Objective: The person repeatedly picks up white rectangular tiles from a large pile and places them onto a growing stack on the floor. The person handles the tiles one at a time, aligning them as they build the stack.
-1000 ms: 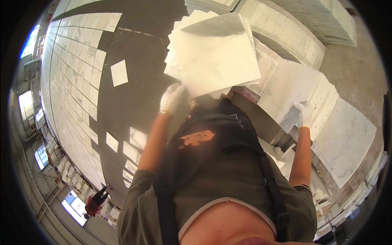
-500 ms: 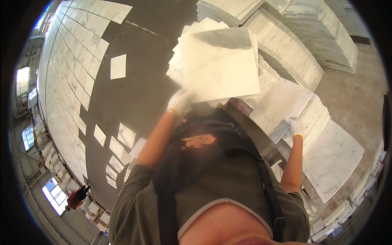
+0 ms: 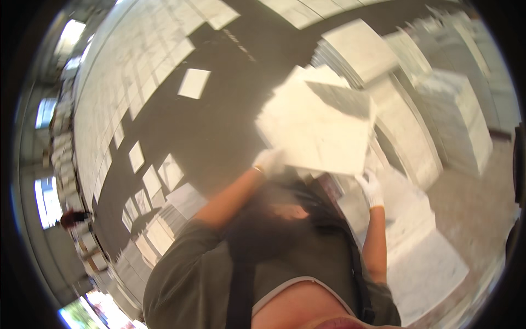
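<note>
Far left, a laid field of pale floor tiles (image 3: 115, 93) curves along the dark floor (image 3: 219, 131), with a single loose tile (image 3: 194, 83) lying apart on the dark part and a scatter of small tile pieces (image 3: 150, 178) nearer the person.

The left hand (image 3: 269, 162), in a white glove, is closed on the lower left edge of a large white marble tile (image 3: 323, 129); its grip is clamped on that edge, though motion blur hides the fingers. The tile is held up in front of the chest, tilted, spanning the space between both hands and rising above and beyond them.

The right hand (image 3: 371, 187), also white-gloved, sits under the tile's lower right corner, fingers up against it; blur leaves it unclear whether they wrap the edge or only press it.

Further right stand stacks of white slabs (image 3: 455, 120), and more slabs (image 3: 427, 263) lie below the right forearm.
</note>
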Demonstrator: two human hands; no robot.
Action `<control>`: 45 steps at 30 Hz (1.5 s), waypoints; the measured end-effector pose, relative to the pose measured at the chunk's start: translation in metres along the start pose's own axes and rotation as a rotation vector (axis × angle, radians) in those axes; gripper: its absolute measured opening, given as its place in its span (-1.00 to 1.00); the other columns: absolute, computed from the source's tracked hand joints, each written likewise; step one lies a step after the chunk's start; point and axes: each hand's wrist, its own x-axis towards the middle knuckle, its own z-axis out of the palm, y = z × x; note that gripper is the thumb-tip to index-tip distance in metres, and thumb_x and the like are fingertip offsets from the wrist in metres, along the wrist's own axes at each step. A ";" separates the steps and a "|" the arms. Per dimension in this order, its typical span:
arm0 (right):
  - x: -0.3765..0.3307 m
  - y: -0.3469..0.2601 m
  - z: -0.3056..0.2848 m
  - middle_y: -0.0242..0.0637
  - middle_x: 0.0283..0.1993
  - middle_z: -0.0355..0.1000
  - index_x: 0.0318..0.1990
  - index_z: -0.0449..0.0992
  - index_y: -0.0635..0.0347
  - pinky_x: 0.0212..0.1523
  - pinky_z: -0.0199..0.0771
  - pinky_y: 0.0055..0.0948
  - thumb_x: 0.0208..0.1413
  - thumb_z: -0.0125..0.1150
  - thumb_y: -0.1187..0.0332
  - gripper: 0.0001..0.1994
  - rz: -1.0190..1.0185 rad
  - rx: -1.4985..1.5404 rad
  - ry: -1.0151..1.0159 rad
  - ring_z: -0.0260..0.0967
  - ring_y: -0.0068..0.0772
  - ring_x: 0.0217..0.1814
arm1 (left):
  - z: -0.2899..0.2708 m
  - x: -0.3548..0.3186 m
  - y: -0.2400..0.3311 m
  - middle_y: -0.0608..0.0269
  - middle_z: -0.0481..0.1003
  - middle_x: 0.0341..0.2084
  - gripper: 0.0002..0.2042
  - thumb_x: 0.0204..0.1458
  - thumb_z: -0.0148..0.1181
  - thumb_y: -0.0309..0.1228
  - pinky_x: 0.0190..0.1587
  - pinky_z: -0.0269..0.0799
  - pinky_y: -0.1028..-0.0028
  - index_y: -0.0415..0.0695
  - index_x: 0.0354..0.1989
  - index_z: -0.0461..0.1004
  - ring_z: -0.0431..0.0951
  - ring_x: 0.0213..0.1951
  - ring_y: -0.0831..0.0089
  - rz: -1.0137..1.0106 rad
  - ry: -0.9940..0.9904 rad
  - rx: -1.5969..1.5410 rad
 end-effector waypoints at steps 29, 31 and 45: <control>0.043 -0.205 0.039 0.02 0.40 0.29 0.40 0.22 0.35 0.38 0.38 -0.02 0.29 0.23 0.33 -0.41 0.086 1.629 -0.464 0.28 -0.03 0.41 | -0.133 -0.131 0.052 0.22 0.45 0.20 -0.52 0.32 0.12 -0.15 0.31 0.31 0.31 -0.21 0.28 0.39 0.43 0.20 0.38 0.553 0.287 -1.369; 0.020 -0.247 0.068 0.02 0.43 0.26 0.42 0.19 0.37 0.44 0.31 0.00 0.24 0.29 0.37 -0.36 -0.034 1.592 -0.469 0.22 0.01 0.47 | -0.144 -0.136 0.036 0.24 0.42 0.25 -0.51 0.32 0.13 -0.19 0.34 0.31 0.26 -0.21 0.32 0.35 0.42 0.24 0.32 0.675 0.149 -1.787; 0.000 -0.469 0.265 0.03 0.47 0.21 0.47 0.08 0.41 0.45 0.26 -0.11 0.18 0.21 -0.28 -0.01 -0.204 1.616 -0.602 0.24 -0.09 0.48 | -0.372 -0.204 -0.270 -0.18 0.57 -0.02 -0.51 -0.02 0.15 -0.58 0.02 0.64 0.09 -0.51 0.14 0.39 0.65 -0.04 0.03 0.554 0.227 -1.857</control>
